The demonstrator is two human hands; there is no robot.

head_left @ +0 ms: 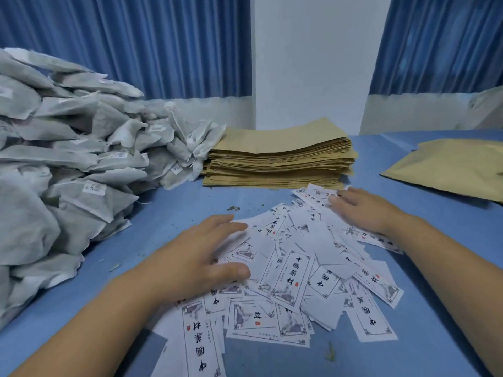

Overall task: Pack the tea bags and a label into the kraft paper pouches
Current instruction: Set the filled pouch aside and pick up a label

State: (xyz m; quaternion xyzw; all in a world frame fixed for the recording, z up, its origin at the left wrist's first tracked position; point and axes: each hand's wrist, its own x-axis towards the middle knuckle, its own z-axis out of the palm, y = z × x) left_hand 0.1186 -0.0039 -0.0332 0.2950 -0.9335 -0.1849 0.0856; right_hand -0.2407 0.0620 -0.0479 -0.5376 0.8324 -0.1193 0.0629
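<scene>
A loose heap of white paper labels [294, 270] with black characters covers the blue table in front of me. My left hand [198, 257] lies flat on the heap's left side, fingers spread, holding nothing. My right hand [359, 208] rests palm down on the heap's far right edge, fingers apart. A big pile of grey-white tea bags [62, 156] fills the left side. A flat stack of kraft paper pouches [280, 159] sits at the back centre, touching the tea bags.
One separate kraft pouch [449, 167] lies at the right edge of the blue table [435, 240]. Blue curtains [136, 44] and a white wall stand behind. Small tea crumbs dot the cloth near the labels.
</scene>
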